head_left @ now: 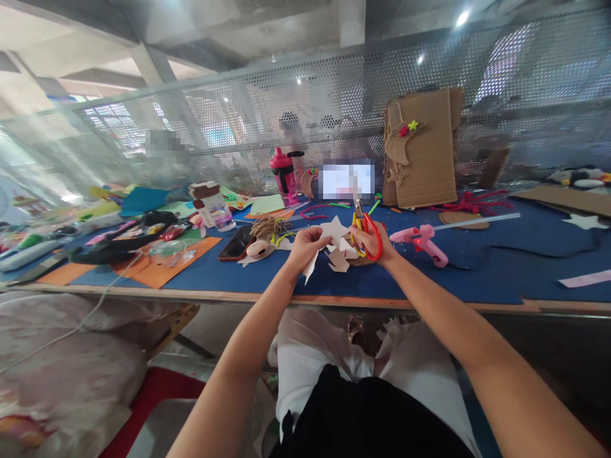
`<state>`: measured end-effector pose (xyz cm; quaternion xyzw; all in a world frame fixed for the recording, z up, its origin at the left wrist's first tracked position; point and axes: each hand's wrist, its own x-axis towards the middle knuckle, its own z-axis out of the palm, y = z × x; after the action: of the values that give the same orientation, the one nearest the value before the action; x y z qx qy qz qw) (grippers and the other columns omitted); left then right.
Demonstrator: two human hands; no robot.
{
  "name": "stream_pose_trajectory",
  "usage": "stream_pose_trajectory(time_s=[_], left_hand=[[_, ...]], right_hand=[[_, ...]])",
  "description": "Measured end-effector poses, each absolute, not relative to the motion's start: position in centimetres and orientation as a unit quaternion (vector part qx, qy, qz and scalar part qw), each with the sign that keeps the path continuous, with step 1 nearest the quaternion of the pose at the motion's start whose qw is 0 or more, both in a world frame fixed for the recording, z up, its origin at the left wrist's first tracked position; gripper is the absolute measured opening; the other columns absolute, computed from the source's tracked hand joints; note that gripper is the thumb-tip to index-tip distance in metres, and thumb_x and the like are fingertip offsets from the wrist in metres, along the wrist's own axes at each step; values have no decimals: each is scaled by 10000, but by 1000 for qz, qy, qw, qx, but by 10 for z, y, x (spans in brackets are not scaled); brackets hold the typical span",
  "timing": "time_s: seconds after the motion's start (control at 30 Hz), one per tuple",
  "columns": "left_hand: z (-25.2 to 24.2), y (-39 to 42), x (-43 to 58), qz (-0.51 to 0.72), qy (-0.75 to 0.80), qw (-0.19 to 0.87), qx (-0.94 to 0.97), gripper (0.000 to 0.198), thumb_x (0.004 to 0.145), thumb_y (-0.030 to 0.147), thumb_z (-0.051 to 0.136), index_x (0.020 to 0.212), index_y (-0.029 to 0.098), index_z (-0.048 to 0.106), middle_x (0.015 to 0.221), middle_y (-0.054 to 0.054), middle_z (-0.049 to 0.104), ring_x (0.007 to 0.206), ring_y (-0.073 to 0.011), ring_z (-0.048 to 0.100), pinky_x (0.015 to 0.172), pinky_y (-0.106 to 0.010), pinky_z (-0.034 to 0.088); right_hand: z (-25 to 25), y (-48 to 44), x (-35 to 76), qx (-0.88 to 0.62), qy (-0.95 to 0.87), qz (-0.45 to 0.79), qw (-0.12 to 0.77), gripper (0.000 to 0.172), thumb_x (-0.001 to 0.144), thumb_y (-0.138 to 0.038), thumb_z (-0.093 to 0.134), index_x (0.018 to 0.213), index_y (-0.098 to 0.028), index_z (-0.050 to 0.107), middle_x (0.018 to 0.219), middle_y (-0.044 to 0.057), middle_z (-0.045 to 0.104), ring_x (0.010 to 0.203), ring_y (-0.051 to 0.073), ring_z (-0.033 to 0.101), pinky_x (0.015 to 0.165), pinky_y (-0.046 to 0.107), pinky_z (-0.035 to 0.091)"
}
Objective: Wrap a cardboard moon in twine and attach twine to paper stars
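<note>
My left hand (305,247) pinches a white paper cut-out (334,234) with pointed star-like edges, held above the front of the blue table (477,273). My right hand (370,240) grips scissors (363,222) with red and yellow handles, blades pointing up at the paper's right side. White paper scraps (340,259) hang and lie just under the hands.
A pink glue gun (420,242) lies right of my hands. A phone (236,243), twine, orange sheets (162,267) and craft clutter sit to the left. A pink bottle (284,175) and a cardboard panel (422,149) stand at the back before a perforated metal screen.
</note>
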<state>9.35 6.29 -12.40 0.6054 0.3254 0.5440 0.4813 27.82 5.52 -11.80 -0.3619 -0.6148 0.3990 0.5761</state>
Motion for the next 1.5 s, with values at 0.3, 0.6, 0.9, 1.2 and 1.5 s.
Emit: stream_pose_trajectory(time_s=[0.3, 0.6, 0.9, 1.2, 1.5], left_hand=[[-120, 56, 94, 540, 330, 470, 615, 336, 550, 359, 845, 602, 140, 595, 576, 28, 554, 529, -76, 469, 523, -208, 362], [-120, 56, 94, 553, 334, 457, 611, 337, 550, 405, 850, 629, 138, 659, 601, 11, 591, 539, -85, 486, 529, -214, 391], [-117, 51, 94, 572, 320, 482, 581, 388, 635, 478, 801, 777, 134, 690, 654, -52, 682, 473, -84, 509, 451, -204, 373], [-120, 61, 90, 677, 326, 430, 500, 363, 597, 406, 822, 805, 143, 681, 646, -36, 676, 517, -102, 566, 483, -211, 401], [-122, 68, 87, 721, 299, 413, 469, 286, 614, 336, 812, 781, 142, 686, 634, -19, 664, 548, -101, 579, 509, -198, 422]], right_hand=[[-117, 55, 278, -374, -621, 403, 559, 331, 663, -495, 676, 680, -191, 544, 437, -70, 425, 415, 105, 449, 441, 246, 392], [-118, 54, 279, -367, -642, 398, 542, 334, 693, -499, 675, 671, -193, 541, 446, -62, 432, 419, 105, 440, 438, 247, 386], [-119, 46, 274, -326, -649, 478, 493, 508, 738, -683, 591, 667, -180, 567, 450, -57, 433, 411, 87, 424, 451, 236, 387], [-123, 47, 274, -303, -665, 557, 395, 557, 697, -723, 602, 733, -169, 571, 498, -56, 452, 431, 85, 443, 443, 224, 367], [-115, 44, 281, -335, -775, 410, 345, 460, 777, -637, 566, 701, -184, 551, 532, -23, 488, 480, 126, 458, 483, 254, 352]])
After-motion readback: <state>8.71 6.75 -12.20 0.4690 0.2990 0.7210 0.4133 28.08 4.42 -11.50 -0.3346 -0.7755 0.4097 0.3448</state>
